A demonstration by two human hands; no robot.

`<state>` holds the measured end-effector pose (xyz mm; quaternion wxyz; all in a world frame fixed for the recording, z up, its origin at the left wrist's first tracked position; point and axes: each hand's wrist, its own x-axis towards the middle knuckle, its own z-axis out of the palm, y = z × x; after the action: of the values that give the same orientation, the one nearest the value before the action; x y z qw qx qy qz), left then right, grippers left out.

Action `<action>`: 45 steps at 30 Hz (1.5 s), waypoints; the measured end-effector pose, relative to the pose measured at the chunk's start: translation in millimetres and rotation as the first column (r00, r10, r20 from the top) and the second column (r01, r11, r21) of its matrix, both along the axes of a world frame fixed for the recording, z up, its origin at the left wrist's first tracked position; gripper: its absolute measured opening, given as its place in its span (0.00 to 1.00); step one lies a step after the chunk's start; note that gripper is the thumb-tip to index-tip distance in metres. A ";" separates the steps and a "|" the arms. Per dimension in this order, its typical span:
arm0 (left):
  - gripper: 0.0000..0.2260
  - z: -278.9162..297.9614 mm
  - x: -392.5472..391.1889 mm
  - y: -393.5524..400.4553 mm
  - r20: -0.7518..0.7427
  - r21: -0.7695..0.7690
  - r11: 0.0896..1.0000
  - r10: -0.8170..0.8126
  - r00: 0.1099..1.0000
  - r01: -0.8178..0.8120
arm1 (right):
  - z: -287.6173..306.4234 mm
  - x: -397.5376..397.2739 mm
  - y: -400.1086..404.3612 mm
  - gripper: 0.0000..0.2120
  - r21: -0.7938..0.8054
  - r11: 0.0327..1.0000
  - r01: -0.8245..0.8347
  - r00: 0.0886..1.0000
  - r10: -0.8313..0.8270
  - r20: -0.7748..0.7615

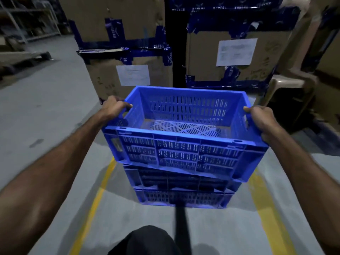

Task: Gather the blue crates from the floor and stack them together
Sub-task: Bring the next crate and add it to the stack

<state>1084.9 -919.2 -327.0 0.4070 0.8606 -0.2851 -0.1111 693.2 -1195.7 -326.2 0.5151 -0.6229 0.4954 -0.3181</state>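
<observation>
the person holds an empty blue crate [181, 126] by its two short ends, directly above the stack of crates [182, 188] that stands on the grey floor [46, 111]. the left hand [114, 107] is clenched around the handle cut-out at the crate's left end, fingers curled in over the rim. the right hand [261, 118] grips the right end the same way. whether the crate already touches the stack cannot be told; it sits slightly askew over it. behind the stack stand taped cardboard boxes [128, 70]. beside the stack run yellow floor lines [95, 199].

the crate looks like stiff moulded plastic with slotted walls, probably light when empty and not fragile. its end handles seem the best hold, keeping it level while the base is lined up with the rim below.
</observation>
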 end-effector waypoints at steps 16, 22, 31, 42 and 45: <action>0.27 -26.7 -44.8 51.1 0.121 -0.255 0.958 0.167 0.979 -0.132 | -36.2 -47.7 20.9 0.25 -0.230 0.965 -0.124 0.986 0.145 0.077; 0.24 -110.8 -94.7 91.0 -0.018 -0.391 0.912 0.127 0.992 -0.124 | -122.8 -74.6 76.6 0.34 -0.335 0.938 -0.085 0.948 0.180 0.264; 0.27 -169.2 -119.5 89.0 0.013 -0.288 0.935 0.220 0.975 -0.207 | -183.1 -75.6 104.4 0.30 -0.373 0.927 -0.031 0.995 0.063 0.074; 0.27 -197.6 -116.0 91.4 -0.033 -0.236 0.935 0.264 0.964 -0.264 | -201.5 -92.2 78.7 0.22 -0.366 0.919 -0.147 0.989 0.125 -0.082; 0.23 -199.7 -117.4 87.9 -0.023 -0.238 0.932 0.274 0.961 -0.272 | -198.6 -92.8 72.5 0.21 -0.376 0.909 -0.178 0.984 0.160 -0.080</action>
<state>967.6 -831.3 -526.7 0.5175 0.8372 -0.1763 -0.0136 600.4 -1123.2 -524.8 0.3978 -0.7589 0.3804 -0.3480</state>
